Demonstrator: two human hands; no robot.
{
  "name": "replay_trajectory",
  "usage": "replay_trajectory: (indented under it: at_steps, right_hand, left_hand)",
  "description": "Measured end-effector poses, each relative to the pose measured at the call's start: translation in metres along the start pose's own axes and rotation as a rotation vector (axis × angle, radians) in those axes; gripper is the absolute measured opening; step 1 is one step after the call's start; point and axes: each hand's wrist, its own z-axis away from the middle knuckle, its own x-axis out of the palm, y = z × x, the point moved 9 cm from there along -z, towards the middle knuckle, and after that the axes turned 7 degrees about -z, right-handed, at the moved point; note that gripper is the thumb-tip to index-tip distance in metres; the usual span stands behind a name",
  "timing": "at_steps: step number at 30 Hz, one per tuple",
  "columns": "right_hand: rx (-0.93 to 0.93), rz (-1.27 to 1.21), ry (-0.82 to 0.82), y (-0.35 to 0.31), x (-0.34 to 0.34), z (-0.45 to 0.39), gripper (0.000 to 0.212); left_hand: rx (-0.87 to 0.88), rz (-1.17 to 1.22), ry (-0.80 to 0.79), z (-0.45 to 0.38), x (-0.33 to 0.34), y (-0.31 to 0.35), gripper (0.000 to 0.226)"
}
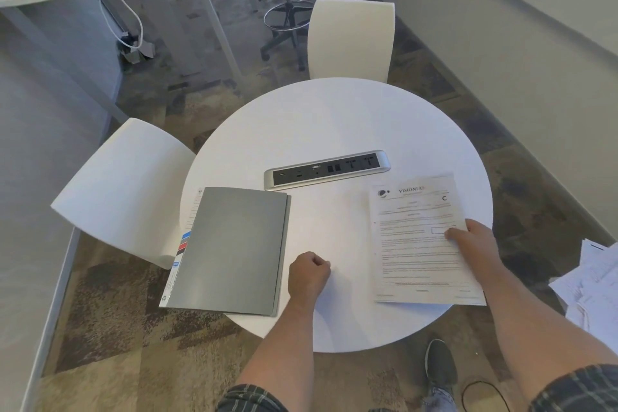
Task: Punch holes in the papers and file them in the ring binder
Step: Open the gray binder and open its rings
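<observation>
The papers (421, 241) lie flat on the tabletop (334, 117) directly under the right hand (475, 241), whose fingers (451, 235) curl down over the right long edge of the sheet and appear to hold or press it there; whether the thumb is tucked beneath that edge cannot be seen. The sheet's long axis runs away from the person, leaning a little to the left at its far end, so the fingers meet it side-on, about midway along.

The ring binder (234, 247) lies closed, well to the left of those fingers, past the left hand (309, 273), which rests as a closed fist on bare tabletop between binder and papers, holding nothing. The binder's long axis runs roughly parallel to the sheet's, with coloured index tabs (183, 246) sticking out of its far-left edge.

The left hand is plainly the nearer one to the binder, just beside its right edge, so opening the cover probably falls to it while the right keeps the papers. No hole punch shows anywhere in view
</observation>
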Motion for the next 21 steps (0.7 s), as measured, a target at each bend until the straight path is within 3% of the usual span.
replay_trajectory:
  at_steps: [6,13,17,21]
  right_hand:
    - [-0.019,0.202,0.018,0.016,0.003,0.000,0.015]
    - [-0.042,0.413,0.110,0.013,0.019,0.000,0.020]
    - [-0.001,0.497,0.247,0.006,0.015,0.014,0.031]
    - [-0.232,0.742,0.433,-0.027,0.040,0.039,0.050]
  left_hand:
    - [0.057,-0.221,0.065,0.003,-0.008,-0.005,0.003]
    - [0.115,-0.322,0.031,0.007,-0.003,-0.005,0.032]
    - [0.153,-0.348,0.023,0.009,-0.001,-0.003,0.033]
    - [0.197,-0.383,0.085,0.008,-0.015,-0.003,0.028]
